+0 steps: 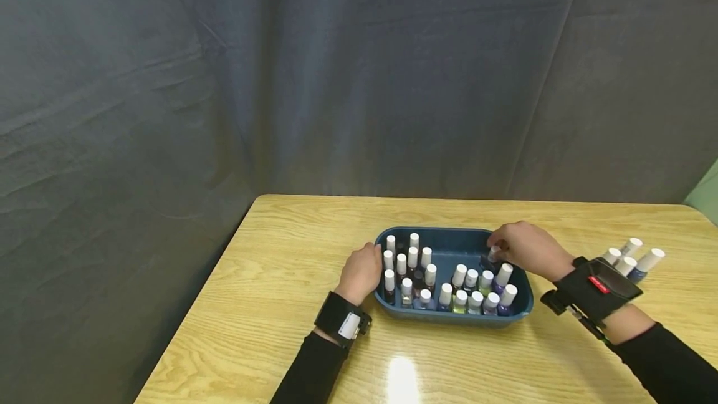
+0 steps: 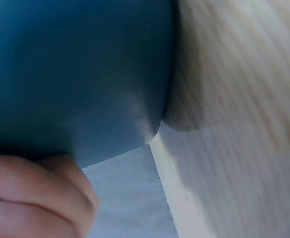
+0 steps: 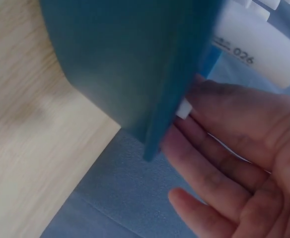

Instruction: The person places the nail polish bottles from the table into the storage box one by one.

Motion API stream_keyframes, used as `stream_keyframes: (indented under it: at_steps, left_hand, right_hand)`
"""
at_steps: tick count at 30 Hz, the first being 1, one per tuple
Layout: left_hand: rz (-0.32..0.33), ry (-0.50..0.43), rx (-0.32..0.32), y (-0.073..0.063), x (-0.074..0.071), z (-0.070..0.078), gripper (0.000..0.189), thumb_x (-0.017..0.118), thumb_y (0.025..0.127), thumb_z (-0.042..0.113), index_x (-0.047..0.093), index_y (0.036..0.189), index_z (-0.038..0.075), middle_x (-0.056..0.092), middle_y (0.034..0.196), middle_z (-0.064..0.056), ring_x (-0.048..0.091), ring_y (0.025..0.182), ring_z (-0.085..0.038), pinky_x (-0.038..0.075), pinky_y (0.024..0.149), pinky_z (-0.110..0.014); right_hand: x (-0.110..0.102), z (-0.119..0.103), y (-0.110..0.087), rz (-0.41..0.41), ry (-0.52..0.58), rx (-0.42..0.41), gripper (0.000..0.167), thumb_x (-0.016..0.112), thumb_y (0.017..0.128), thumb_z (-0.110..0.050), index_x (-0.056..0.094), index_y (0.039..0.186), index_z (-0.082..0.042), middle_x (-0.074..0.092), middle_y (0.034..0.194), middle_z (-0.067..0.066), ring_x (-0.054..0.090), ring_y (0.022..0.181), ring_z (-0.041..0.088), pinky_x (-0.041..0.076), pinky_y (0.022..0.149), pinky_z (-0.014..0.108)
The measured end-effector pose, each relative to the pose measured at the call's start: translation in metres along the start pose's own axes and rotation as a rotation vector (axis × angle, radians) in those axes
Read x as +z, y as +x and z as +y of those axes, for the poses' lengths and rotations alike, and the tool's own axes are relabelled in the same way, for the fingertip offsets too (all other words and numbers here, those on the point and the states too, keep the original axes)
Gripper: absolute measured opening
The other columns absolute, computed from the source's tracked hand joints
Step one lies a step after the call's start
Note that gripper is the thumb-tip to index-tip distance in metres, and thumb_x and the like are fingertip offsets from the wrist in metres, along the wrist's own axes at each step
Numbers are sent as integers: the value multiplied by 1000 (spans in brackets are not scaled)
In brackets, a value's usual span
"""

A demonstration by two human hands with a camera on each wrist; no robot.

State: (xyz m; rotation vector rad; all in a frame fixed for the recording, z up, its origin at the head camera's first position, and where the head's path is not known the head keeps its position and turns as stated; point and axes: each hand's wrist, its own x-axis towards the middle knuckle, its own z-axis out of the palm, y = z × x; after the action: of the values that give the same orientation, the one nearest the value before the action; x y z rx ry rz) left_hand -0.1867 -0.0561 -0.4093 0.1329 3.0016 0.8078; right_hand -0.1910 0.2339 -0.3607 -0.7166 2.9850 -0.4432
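Observation:
A dark blue tray stands on the table, holding several small nail polish bottles with white caps, upright in its left and front parts. My left hand grips the tray's left rim; curled fingers show against its outer wall in the left wrist view. Reaching over the right rim, my right hand pinches a nail polish bottle by its white cap inside the tray's back right. In the right wrist view, the tray wall hides most of that bottle, with only a bit of cap between thumb and fingers.
Several more white-capped bottles stand on the table to the right, partly behind my right wrist strap. The wooden table ends at a grey curtain. Close to my right thumb is a cap marked 026.

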Motion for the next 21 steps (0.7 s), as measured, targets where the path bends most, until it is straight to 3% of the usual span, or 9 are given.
stream_keyframes:
  at_steps: [12,21]
  left_hand:
    - [48,2,12,0,-5,-5,37,33,100,24,58,90,-2,63,76,-20,65,74,-34,47,55,-40]
    - [49,-4,15,0,-5,-6,37,33,100,24,58,89,-1,64,77,-20,65,75,-34,47,55,-41]
  right_hand:
    - [-6,-8,0,69,8,-5,15,70,77,-6,69,91,0,69,83,9,63,73,19,51,67,40]
    - [-19,-13,-11,209,23,40,16,64,82,-5,67,96,4,68,89,17,64,82,31,49,73,47]
